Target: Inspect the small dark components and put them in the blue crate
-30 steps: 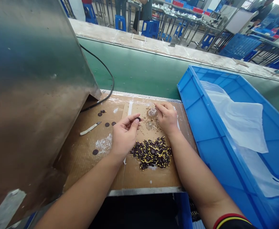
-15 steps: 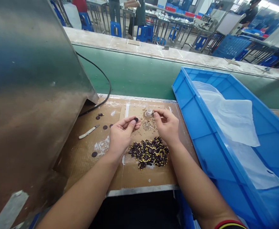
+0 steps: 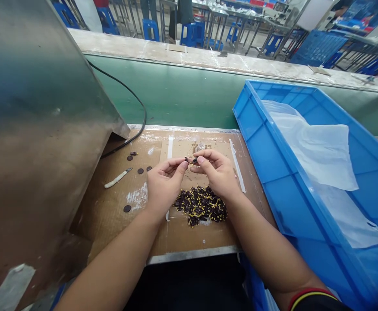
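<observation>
- Dark piece (image 3: 186, 159): our left hand (image 3: 163, 183) pinches it.
- Our right hand (image 3: 220, 175) pinches a slim dark part (image 3: 194, 160) just beside.
- We should keep both grips steady.

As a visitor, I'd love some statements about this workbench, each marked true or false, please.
The left hand holds a small dark piece at its fingertips. True.
The right hand grips the white-handled knife. False: the right hand pinches a second dark piece; the knife lies on the brown cardboard sheet.
A heap of dark, yellow-tipped pieces lies on the cardboard. True.
The large blue plastic crate is left of the hands. False: the crate is to their right.
A black cable curves in front of the green panel. True.
</observation>
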### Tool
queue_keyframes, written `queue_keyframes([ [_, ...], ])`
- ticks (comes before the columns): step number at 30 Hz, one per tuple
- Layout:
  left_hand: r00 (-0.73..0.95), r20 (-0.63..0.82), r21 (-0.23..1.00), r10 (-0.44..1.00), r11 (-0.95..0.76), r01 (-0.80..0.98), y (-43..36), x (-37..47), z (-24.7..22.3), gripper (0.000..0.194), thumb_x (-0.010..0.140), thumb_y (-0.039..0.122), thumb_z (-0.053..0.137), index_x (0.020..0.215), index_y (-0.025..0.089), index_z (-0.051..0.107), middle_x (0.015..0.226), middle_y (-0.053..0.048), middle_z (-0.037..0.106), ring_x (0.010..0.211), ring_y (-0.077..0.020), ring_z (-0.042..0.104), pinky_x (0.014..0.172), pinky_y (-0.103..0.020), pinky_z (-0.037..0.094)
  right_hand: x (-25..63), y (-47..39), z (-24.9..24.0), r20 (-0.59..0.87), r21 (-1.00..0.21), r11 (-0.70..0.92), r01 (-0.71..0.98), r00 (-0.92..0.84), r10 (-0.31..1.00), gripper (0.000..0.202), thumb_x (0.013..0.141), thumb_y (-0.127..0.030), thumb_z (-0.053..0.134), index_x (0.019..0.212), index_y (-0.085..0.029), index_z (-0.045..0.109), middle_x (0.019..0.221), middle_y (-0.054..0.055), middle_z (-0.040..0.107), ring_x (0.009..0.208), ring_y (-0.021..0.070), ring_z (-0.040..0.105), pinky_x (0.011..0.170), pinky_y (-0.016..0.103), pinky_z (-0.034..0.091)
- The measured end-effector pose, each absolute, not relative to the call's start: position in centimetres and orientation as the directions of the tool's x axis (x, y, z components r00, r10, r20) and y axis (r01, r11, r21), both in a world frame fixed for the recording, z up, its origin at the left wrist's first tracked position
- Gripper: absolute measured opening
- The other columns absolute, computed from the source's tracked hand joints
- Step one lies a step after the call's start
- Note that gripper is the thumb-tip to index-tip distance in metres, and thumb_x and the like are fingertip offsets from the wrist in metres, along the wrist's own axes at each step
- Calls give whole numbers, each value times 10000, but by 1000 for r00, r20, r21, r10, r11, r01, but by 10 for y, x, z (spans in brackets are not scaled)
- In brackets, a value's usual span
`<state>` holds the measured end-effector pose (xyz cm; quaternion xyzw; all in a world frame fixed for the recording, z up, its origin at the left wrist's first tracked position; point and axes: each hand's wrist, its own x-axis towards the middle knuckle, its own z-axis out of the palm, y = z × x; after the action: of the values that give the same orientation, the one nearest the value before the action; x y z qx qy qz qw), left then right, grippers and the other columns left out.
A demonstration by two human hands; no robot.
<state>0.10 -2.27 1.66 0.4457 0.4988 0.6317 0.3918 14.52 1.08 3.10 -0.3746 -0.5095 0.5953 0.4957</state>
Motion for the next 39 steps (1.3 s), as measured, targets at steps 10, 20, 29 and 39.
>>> queue_keyframes([
  [10,-332,246,968,910,-245,46,-28,2,22,196,892,254,721,1051,146,760,1022,-92,766,877,-166,751,865,-280,629,148,22,29,-303,-720,-472,-508,-382,873,120,833,-276,708,933,-210,695,809,16,754,942,160,759,828,231,627],
  [20,-334,312,950,890,-287,122,-32,3,27,157,897,232,713,1021,148,758,972,-74,770,864,-164,750,836,-274,637,148,25,24,-387,-556,-613,-561,-478,789,77,820,-187,693,888,-154,708,760,31,739,950,158,762,868,199,625],
  [29,-331,287,956,899,-289,45,-32,6,28,218,892,229,712,1096,154,731,1004,-79,763,901,-179,752,846,-284,641,146,24,26,-378,-542,-626,-561,-502,778,70,820,-181,677,877,-157,708,745,27,738,944,158,761,823,197,634],
  [39,-316,264,961,911,-277,3,-31,5,25,179,907,231,696,1047,126,729,999,-101,761,882,-168,744,861,-287,634,172,66,8,344,-900,300,316,94,934,198,925,-296,616,1054,-201,732,1026,83,762,888,193,718,822,374,605],
])
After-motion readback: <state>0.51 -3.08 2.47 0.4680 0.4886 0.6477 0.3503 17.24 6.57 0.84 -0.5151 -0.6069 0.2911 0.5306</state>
